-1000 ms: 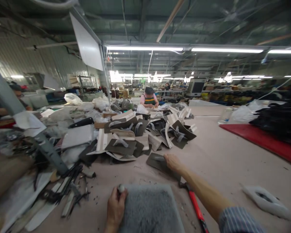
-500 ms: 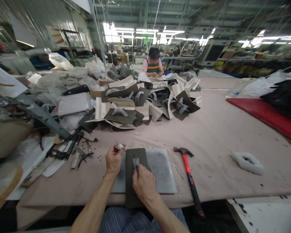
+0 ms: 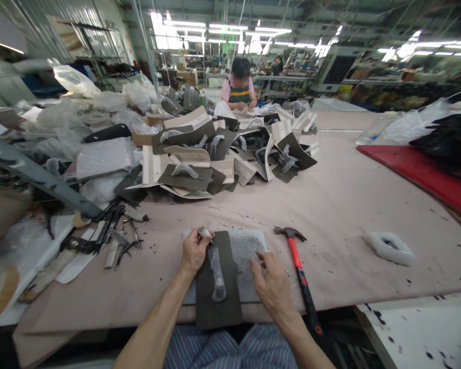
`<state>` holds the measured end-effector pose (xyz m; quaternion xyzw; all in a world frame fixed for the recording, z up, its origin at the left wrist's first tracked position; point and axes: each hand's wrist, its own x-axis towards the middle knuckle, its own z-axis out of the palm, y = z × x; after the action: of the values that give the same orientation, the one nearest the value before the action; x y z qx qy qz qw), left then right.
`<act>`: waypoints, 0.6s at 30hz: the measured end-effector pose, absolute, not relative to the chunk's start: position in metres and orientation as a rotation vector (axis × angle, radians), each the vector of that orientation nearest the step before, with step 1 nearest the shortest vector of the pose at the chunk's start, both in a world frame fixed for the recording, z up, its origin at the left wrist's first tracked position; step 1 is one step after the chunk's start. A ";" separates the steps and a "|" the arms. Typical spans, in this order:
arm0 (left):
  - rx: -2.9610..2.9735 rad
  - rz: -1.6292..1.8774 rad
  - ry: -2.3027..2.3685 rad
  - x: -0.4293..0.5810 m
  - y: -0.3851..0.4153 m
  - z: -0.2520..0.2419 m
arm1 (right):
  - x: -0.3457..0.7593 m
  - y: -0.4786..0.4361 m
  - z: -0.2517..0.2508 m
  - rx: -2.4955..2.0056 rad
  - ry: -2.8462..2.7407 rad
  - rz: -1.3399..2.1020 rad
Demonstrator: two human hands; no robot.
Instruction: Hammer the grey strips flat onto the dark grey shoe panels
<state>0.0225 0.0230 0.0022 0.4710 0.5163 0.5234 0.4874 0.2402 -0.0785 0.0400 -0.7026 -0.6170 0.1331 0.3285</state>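
A dark grey-green panel (image 3: 230, 302) lies lengthwise toward me, its near end over the table edge. Down its middle runs a handle wrapped in clear plastic (image 3: 217, 279). Under the panel is a pale, scuffed slab (image 3: 249, 241). At the panel's far left corner, my left hand (image 3: 194, 252) is closed around a small whitish piece (image 3: 204, 232), whose kind I cannot make out. My right hand (image 3: 272, 282) hovers at or on the slab's right part, fingers apart and bent, holding nothing visible. To its right lies a claw hammer (image 3: 296, 256) with a red and black handle.
Similar panels with wrapped handles (image 3: 184, 171) are heaped at the back. Pliers and other hand tools (image 3: 119, 241) lie on the left beside a slanted metal bar (image 3: 42, 174). A white foam-like ring (image 3: 390, 248) and a red board (image 3: 415, 174) are right. Another person (image 3: 238, 89) sits beyond.
My right hand has let go of the wrapped handle and moved right, over the slab. The handle now lies along the panel, toward me. My left hand has shifted right to the panel's corner.
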 end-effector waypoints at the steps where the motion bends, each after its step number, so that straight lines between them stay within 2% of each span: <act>1: 1.157 1.271 1.266 0.022 0.023 0.002 | 0.259 -0.081 0.036 -1.919 -1.613 0.220; 5: 1.212 1.264 1.306 0.024 0.024 0.002 | 0.321 -0.094 0.016 -2.339 -1.666 -0.023; 9: 1.267 1.269 1.377 0.028 0.023 0.001 | 0.350 -0.101 0.006 -2.567 -1.534 0.157; 14: 1.421 1.261 1.472 0.032 0.019 0.001 | 0.351 -0.084 0.031 -2.025 -1.092 0.974; 18: 1.584 1.218 1.458 0.031 0.016 0.005 | 0.315 -0.074 0.067 -1.804 -0.968 1.151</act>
<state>0.0312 0.0159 0.0052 0.6050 0.5569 0.4653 0.3277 0.3148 -0.0739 0.0669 -0.7085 -0.3802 0.4521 0.3860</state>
